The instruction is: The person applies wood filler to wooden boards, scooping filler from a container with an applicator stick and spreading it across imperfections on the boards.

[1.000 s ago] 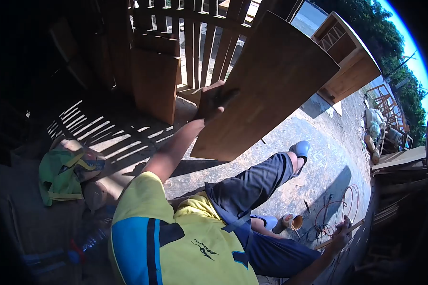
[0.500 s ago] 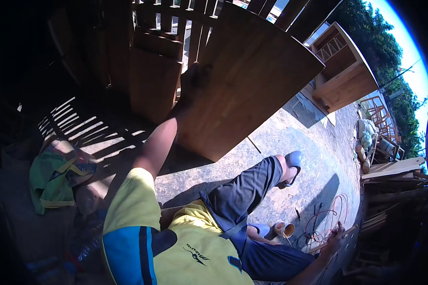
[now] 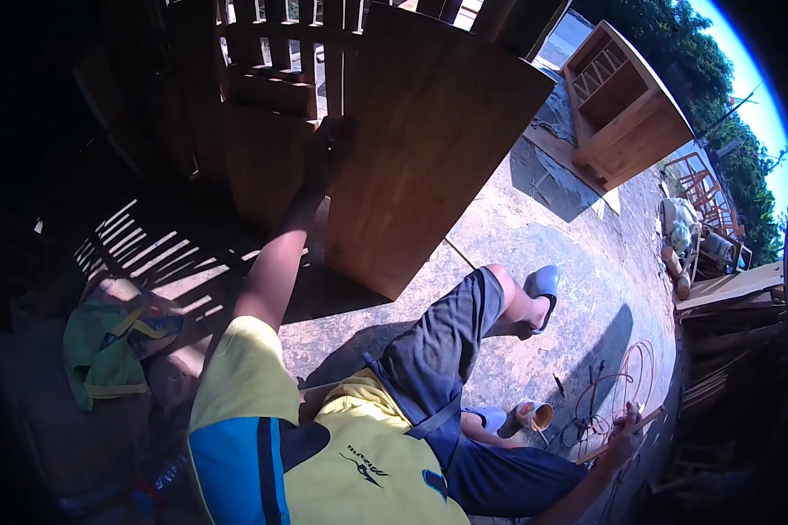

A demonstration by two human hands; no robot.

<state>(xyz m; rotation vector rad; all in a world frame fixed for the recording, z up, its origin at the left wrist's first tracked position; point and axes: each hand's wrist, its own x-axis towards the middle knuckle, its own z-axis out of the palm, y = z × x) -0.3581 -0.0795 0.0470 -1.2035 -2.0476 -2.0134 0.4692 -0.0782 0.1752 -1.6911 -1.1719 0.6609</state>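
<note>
My left hand (image 3: 329,144) is in deep shade at the left edge of a large brown wooden panel (image 3: 429,131), gripping it; its fingers show only dimly. The panel stands tilted, with its lowest corner near the floor. At the lower right, my right hand (image 3: 622,437) is closed round a thin wooden stick (image 3: 646,421). Beside my foot, to the left of that hand, stands a small open can (image 3: 541,414) with a thin handle sticking out. Red and dark cords (image 3: 643,367) lie on the floor just beyond my right hand.
Behind the panel stands a slatted wooden structure (image 3: 333,61). A wooden cabinet (image 3: 622,109) is at the upper right, with chair frames (image 3: 702,197) and stacked boards (image 3: 734,287) farther along. A green bag (image 3: 105,346) lies at the left.
My left hand has moved left and slightly up, and the panel has shifted left with it, turning more upright. My right hand still holds the stick in nearly the same place.
</note>
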